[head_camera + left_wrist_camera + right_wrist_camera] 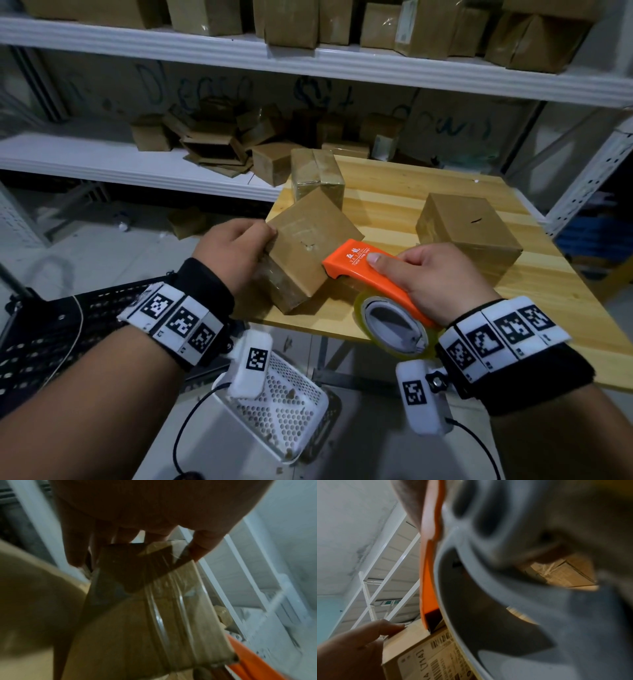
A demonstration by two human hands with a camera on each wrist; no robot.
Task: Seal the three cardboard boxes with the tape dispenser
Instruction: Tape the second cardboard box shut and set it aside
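Note:
Three cardboard boxes are on the wooden table (394, 205). My left hand (236, 253) grips the nearest box (308, 246), which sits tilted on the table's front left corner; its taped side (163, 615) fills the left wrist view. My right hand (435, 274) holds the orange tape dispenser (363, 270) with the thumb on top, its front edge against that box's right side. The clear tape roll (394, 325) hangs below the handle. A taped box (317, 174) stands behind, and a third box (469, 229) sits at the right.
White metal shelves (308, 65) behind the table carry many cardboard boxes, some flattened. A white perforated basket (284, 407) stands on the floor below my hands. A black mesh crate (68, 335) is at the lower left.

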